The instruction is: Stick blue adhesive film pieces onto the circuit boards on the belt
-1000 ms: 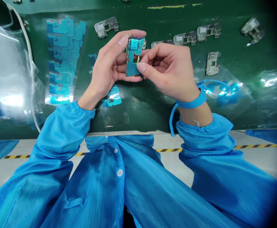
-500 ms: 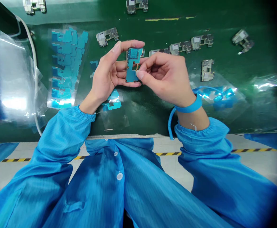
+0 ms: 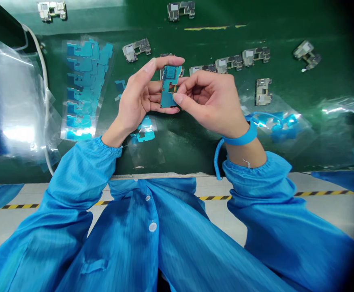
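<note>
My left hand [image 3: 139, 89] holds a small circuit board [image 3: 168, 87] upright, its fingers behind and around the edges. Blue film covers most of the board's face, with cut-outs near the top and at the right side. At the board's lower right edge, the thumb and forefinger of my right hand [image 3: 210, 97] press together; the other fingers are curled in. A blue wrist strap [image 3: 242, 136] with a coiled cord circles my right wrist. Beneath my left hand lies a piece of blue cut film [image 3: 145, 130] on a clear sheet.
A clear sheet of blue film cut-outs [image 3: 87, 87] lies at left, beside a white cable [image 3: 45, 81] and clear plastic bags [image 3: 15, 105]. Several circuit boards [image 3: 228, 63] are spread over the green table [image 3: 183, 142]. Crumpled film [image 3: 283, 125] lies at right.
The view has shifted slightly, so the boards at the back sit a little lower in the picture. Both hands keep nearly the same grip on the circuit board.
</note>
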A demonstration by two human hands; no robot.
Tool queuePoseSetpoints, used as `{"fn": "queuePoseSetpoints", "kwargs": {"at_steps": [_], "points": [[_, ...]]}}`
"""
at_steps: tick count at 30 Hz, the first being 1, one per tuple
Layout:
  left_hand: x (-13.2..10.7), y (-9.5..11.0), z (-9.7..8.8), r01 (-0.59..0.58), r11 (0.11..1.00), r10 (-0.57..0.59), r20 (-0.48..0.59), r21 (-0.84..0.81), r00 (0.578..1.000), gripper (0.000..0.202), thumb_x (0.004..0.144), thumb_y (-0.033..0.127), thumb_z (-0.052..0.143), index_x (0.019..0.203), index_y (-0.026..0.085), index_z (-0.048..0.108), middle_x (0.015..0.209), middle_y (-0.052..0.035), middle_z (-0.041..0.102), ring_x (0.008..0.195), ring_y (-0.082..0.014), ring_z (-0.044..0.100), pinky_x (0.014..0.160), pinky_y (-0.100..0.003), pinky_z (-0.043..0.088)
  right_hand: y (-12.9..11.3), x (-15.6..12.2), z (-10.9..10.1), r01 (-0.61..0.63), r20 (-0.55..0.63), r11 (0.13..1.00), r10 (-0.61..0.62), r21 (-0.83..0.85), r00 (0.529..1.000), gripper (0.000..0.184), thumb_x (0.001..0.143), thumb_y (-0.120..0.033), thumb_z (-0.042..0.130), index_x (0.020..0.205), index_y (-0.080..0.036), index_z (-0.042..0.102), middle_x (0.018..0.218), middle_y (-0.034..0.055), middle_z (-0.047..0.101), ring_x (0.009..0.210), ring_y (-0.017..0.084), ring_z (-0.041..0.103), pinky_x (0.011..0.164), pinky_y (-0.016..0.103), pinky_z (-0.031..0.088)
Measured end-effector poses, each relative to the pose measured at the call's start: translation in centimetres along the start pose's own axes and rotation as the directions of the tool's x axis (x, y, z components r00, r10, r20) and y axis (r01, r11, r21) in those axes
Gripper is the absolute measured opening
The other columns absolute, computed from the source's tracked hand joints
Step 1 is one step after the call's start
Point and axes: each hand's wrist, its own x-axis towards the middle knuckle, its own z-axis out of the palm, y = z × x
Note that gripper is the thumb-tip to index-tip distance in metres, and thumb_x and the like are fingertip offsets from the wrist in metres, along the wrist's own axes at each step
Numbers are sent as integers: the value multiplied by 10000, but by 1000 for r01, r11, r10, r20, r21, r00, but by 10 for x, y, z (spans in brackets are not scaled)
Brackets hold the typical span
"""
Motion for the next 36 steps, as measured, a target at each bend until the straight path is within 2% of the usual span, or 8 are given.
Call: {"fn": "queuePoseSetpoints", "kwargs": {"at_steps": [6, 11, 14, 19, 23, 27, 31, 36], "points": [[0, -1, 3, -35, 998, 35, 4, -42, 999, 553, 990, 680, 668, 1374, 288, 736, 1171, -7, 894, 1020, -362, 882, 850, -484, 760, 0, -1, -1, -15, -1, 999, 15, -32, 1000, 510, 845, -751, 909, 830, -284, 704, 867, 40, 731, 890, 264, 755, 837, 453, 725], [1, -2, 0, -2, 1000, 2, -8, -12, 1000, 640, 919, 752, 705, 1383, 312, 715, 1186, -9, 896, 1025, -367, 877, 839, -480, 775, 1, 0, -1, -10, 2, 999, 10, -33, 1000, 495, 852, -730, 916, 842, -284, 701, 877, 43, 739, 854, 249, 736, 833, 443, 711], [0, -6, -1, -48, 999, 48, -5, 27, 999, 604, 934, 677, 765, 1410, 310, 708, 1207, -12, 888, 1033, -366, 873, 848, -486, 780, 2, 0, 0, 3, -7, 999, -4, -42, 1000, 481, 867, -718, 908, 835, -282, 707, 883, 43, 742, 822, 238, 719, 819, 434, 701], [2, -19, 0, -120, 981, 127, -37, 150, 991, 784, 799, 565, 948, 1496, 356, 654, 1231, -48, 872, 1172, -351, 857, 961, -514, 776, -1, -2, 1, 26, -34, 996, -29, -87, 999, 431, 871, -645, 926, 822, -282, 699, 871, 34, 735, 834, 240, 714, 793, 412, 681], [4, -23, 0, -182, 965, 199, -76, 189, 977, 813, 816, 608, 928, 1531, 383, 613, 1321, -63, 852, 1336, -354, 802, 1014, -492, 763, -5, -1, 1, 83, -122, 991, -97, -109, 988, 366, 928, -614, 881, 892, -285, 724, 931, 35, 763, 900, 243, 743, 830, 403, 677], [4, -24, -2, -270, 935, 296, -84, 229, 952, 861, 861, 680, 894, 1598, 408, 541, 1451, -57, 811, 1429, -340, 754, 1038, -454, 756, -2, 3, -1, 118, -226, 988, -137, -97, 964, 369, 992, -670, 796, 1015, -307, 735, 908, 15, 743, 817, 206, 712, 780, 367, 653], [5, -26, -5, -332, 916, 367, -137, 224, 920, 873, 863, 656, 922, 1600, 415, 522, 1457, -35, 813, 1455, -316, 738, 1028, -411, 754, 3, 4, -1, 199, -171, 967, -226, -159, 959, 396, 1051, -669, 723, 1003, -276, 736, 871, 12, 709, 772, 184, 682, 751, 356, 628], [6, -22, -7, -343, 924, 373, -208, 167, 904, 872, 808, 611, 993, 1553, 403, 590, 1387, -18, 840, 1467, -326, 728, 996, -389, 757, 0, 2, -3, 371, -91, 868, -420, -329, 903, 250, 1115, -457, 687, 1006, -245, 764, 864, 21, 720, 749, 174, 656, 727, 362, 581]]}}
